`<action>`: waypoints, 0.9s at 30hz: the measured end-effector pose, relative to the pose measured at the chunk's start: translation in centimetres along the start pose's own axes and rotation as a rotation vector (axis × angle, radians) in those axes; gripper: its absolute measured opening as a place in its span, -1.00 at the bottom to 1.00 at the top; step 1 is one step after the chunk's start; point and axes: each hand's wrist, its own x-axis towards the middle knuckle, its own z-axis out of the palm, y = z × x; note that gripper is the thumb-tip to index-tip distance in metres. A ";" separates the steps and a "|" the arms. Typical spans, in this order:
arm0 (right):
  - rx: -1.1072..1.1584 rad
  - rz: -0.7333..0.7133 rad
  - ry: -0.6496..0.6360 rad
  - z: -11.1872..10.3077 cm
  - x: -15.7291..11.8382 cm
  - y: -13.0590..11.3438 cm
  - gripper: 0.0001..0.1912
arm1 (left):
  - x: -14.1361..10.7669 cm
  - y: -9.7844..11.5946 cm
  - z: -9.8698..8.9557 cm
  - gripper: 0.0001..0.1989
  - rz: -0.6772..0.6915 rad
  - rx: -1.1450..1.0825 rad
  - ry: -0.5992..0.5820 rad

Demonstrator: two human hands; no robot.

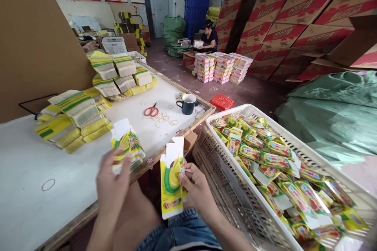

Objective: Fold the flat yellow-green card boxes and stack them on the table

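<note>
The yellow carton [172,188], white flap up, is in the right hand [200,188] — I can see thumb and fingers pinched on its edge. Well to that hand's left, the left hand [113,176] is at a stack of cartons [134,147], too blurred for me to tell whether it grips. Beyond both hands, red-handled scissors [151,112] and a dark mug [188,106] sit on the white surface [73,180]; right of the right hand, a basket [226,180] brims with yellow boxes [250,152].

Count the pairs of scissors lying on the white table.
1. The red-handled scissors lie on the white table, left of the dark mug. Others could be hidden behind the stacked cartons.
</note>
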 end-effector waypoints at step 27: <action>-0.647 -0.277 -0.028 -0.2 -1.8 -1.3 -0.71 | -9.3 0.9 4.1 -0.49 -0.711 -1.072 -0.644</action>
